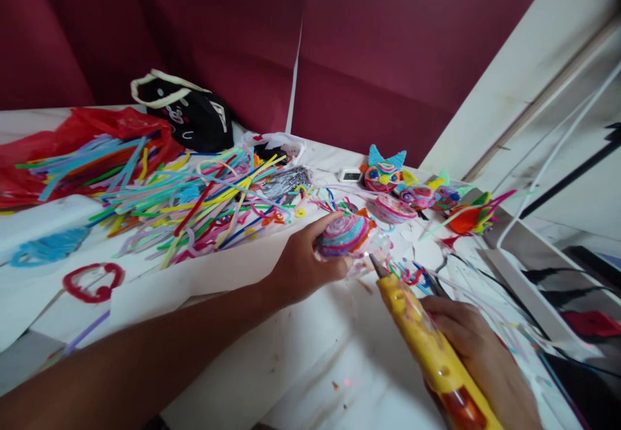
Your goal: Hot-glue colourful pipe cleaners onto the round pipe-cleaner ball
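My left hand is closed around a round craft piece wrapped in pink, blue and orange pipe cleaners; part of its surface looks clear. In my right hand is a yellow hot glue gun, its metal nozzle pointing at the right side of the craft piece. The nozzle tip lies close to that side; whether it touches I cannot tell. The fingers behind the glue gun are partly hidden.
Many loose pipe cleaners spread over the left of the table beside a red plastic bag. Behind them sits a black pouch. Owl-like figure and other finished-looking crafts stand back right. A white power strip with cables lies right.
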Tool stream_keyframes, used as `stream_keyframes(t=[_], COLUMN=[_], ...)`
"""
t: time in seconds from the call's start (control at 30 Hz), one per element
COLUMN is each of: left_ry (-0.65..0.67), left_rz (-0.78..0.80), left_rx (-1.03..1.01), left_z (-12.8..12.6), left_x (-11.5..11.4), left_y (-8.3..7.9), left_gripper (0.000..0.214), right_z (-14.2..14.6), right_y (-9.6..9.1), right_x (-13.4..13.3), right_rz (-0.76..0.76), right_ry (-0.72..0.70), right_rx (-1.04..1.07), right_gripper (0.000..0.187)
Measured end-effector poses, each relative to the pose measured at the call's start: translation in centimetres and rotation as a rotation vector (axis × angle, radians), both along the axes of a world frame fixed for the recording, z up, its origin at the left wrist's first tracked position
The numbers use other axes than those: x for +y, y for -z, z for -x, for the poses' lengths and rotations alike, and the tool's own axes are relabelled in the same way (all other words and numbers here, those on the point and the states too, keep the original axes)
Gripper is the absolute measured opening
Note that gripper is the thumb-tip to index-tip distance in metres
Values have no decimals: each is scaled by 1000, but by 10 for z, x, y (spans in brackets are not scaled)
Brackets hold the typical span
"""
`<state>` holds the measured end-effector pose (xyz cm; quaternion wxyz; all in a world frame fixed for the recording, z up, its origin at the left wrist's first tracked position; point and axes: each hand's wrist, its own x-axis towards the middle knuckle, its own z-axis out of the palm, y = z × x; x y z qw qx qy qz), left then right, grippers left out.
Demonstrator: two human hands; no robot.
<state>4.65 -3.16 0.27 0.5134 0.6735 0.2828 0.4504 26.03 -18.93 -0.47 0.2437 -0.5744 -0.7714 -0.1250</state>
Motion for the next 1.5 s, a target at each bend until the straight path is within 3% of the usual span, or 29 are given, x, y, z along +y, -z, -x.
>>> stream_keyframes(t=[0.03,0.13,0.3,0.47,0.57,0.7,0.87,0.93,1.0,1.13,1.5], left_ry=[-9,-71,-199,-230,-255,-287,-307,-314,-313,-313,-350], left_rz=[19,54,-3,-166,-291,-408,-522,-556,-576,-586,-616], left_rx=[-1,-4,-37,40,88,112,132,134,133,127,118], left_z=[0,1,4,7,9,10,11,11,11,10,9], left_x=[2,12,25,17,10,5,0,-2,-3,-4,-5], left_y=[0,2,2,-7,-12,-15,-17,-17,-17,-18,-15], left_gripper=[71,68,69,74,71,69,71,71,70,68,68], right_z=[-7,-17,9,25,24,26,49,63,75,89,97], right_y=[1,0,-4,13,19,0,-30,-33,-34,-33,-30], right_x=[0,-3,1,22,26,22,41,55,66,74,75], right_rz=[-10,-88,-47,-38,55,272,410,429,420,394,328], right_ry=[-60,-52,-81,-138,-167,-168,-3,-44,-92,-182,-218], right_rx=[-91,-193,-274,-428,-407,-71,929,1257,1445,1617,1718], right_gripper=[25,34,33,33,37,41,41,38,32,25,15])
